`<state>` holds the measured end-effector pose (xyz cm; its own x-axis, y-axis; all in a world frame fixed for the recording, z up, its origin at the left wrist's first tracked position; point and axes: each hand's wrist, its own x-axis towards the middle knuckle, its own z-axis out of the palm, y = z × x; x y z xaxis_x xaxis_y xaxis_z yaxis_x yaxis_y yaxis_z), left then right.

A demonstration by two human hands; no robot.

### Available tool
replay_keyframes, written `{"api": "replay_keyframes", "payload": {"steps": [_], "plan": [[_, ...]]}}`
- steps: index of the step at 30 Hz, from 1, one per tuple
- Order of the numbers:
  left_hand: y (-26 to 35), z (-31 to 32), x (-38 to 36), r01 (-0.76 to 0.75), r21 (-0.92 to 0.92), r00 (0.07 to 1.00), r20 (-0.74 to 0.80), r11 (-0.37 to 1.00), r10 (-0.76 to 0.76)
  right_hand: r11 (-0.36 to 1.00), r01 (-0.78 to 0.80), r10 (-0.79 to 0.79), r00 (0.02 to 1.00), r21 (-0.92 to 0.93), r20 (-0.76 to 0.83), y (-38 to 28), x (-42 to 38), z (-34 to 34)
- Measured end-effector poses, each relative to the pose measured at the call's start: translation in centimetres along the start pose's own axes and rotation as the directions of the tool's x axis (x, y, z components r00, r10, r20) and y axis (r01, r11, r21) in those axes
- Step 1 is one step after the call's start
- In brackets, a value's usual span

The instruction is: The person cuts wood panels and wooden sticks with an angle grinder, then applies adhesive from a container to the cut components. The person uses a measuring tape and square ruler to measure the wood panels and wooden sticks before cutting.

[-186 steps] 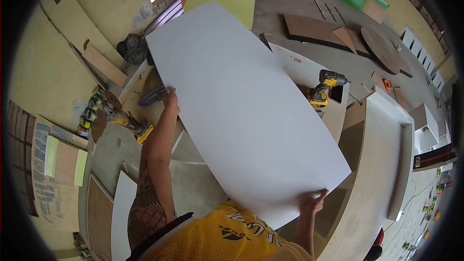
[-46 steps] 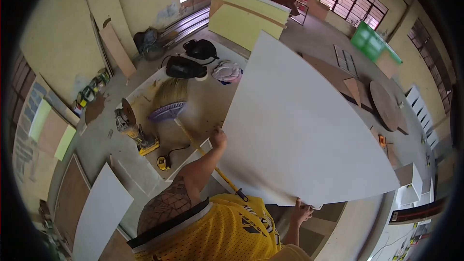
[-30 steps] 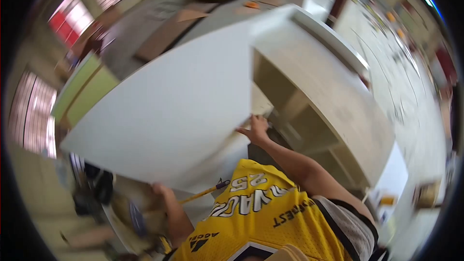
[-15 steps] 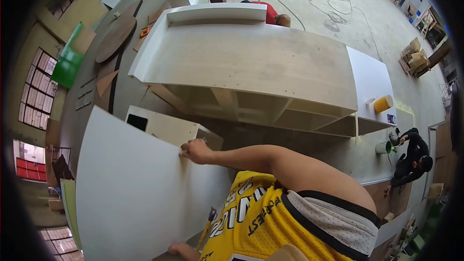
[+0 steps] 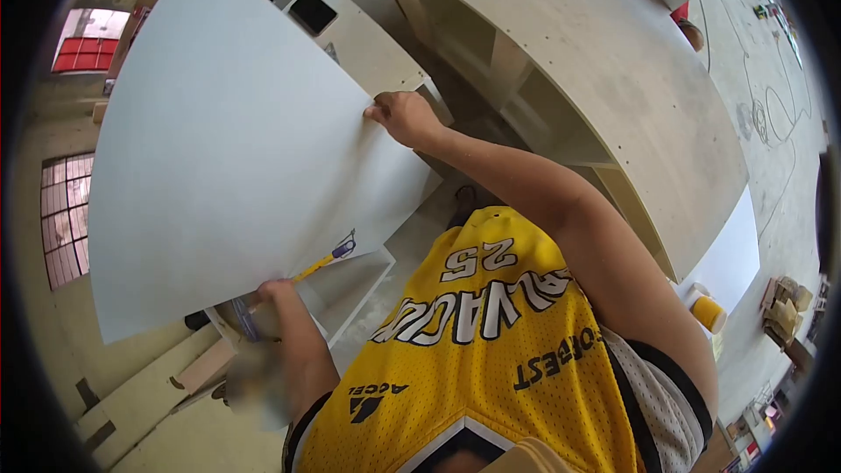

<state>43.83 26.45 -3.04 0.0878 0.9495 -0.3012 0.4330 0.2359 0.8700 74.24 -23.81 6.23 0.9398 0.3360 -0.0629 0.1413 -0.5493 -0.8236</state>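
Observation:
A large white panel (image 5: 210, 140) stands tilted in front of me, one long edge towards me. My right hand (image 5: 407, 118) is closed on its upper right edge, thumb and fingers pinching it. At the lower edge my left hand (image 5: 276, 291) is closed around the board. A yellow-handled tool with a dark blue end (image 5: 340, 250) sticks out from beside the left hand and lies against the panel; its lower part is hidden by the hand. Behind the panel is a small pale wooden box (image 5: 363, 48) with a black phone-like slab (image 5: 313, 12) on top.
A long wooden cabinet (image 5: 596, 61) with open compartments stands to the right. A yellow-and-white roll (image 5: 708, 311) is at its white end. Below the panel is a white open box (image 5: 363, 293). Cables (image 5: 775, 114) lie on the floor; boards (image 5: 149, 377) are at lower left.
My view has turned left and down, so the cabinet now sits further right and the crouching person is out of sight. Both hands stay at the panel's edges; the left shows more fully.

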Motion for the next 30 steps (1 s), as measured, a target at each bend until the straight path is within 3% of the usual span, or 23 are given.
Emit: {"api": "replay_keyframes", "payload": {"steps": [13,15,20,26,27,30], "plan": [[0.0,-0.1,2.9,0.035,-0.039,0.999,-0.004,0.999,-0.036,0.997,0.000,-0.006,0.997,-0.077,-0.080,-1.7,0.5,2.0],[0.1,-0.4,3.4,0.036,-0.046,0.999,-0.015,0.998,-0.037,0.998,0.069,-0.066,0.976,0.007,-0.207,-2.0,1.0,2.5],[-0.2,0.3,3.7,0.052,-0.057,0.999,-0.012,0.997,-0.052,0.998,0.046,-0.053,0.969,-0.037,-0.240,-2.9,2.1,2.2],[-2.1,0.2,2.3,0.090,-0.074,0.996,-0.015,0.993,-0.091,0.985,0.103,-0.128,0.974,-0.141,-0.186,-2.5,1.9,3.5],[-2.5,0.2,2.1,0.094,-0.073,0.995,-0.018,0.993,-0.095,0.982,0.057,-0.075,0.993,-0.181,-0.095,-2.3,1.9,3.5],[-3.1,0.0,1.8,0.109,-0.087,0.994,-0.018,0.990,-0.111,0.976,0.075,-0.094,0.992,-0.203,-0.087,-1.2,1.6,4.4]]}}
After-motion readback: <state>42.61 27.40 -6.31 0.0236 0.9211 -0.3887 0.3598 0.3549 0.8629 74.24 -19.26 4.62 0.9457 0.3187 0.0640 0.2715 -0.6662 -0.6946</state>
